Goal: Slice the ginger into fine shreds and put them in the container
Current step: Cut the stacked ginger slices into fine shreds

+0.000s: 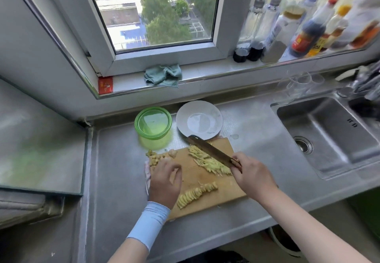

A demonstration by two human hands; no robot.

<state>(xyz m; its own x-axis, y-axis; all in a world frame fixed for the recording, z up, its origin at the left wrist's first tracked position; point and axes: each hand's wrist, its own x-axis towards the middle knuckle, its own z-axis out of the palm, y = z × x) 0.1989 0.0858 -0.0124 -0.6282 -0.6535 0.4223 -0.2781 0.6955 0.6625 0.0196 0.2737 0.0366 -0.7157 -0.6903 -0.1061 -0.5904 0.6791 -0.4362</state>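
Your right hand [254, 175] grips the dark handle of the knife [207, 149], fingers curled round it. The long, dull-brown blade runs diagonally away from you, with its tip reaching past the far edge of the wooden cutting board [224, 188] toward the plate [213, 116]. The blade lies along the right flank of the ginger shreds [202, 161], a loose, pale-yellow heap of thin sticks on the far half of the board. Whether the edge touches the wood is not clear.

Your left hand [164, 182], in a light-blue ribbed sleeve [150, 223], hovers over the left part of the board. Its fingers are loosely curled with the thumb apart, and they hold nothing that shows.

Near your left wrist, a curved row of ginger slices [195, 195] leans overlapped like fallen tiles on the near half of the board, apart from the shreds. At the far-left corner lie knobbly ginger trimmings [154, 157], partly off the wood.

The container [153, 127] is round, translucent green plastic with a thicker rim. It stands on the steel surface [119, 180] just beyond that corner. It is blurred, so you cannot tell whether a lid is on it. The plate beside it is round, white and glossy.

To the right, 1 rectangular steel sink [329, 131] is sunk into the surface. A crumpled teal cloth [163, 75] rests on the window sill, with a row of blurred bottles [308, 34] further right.
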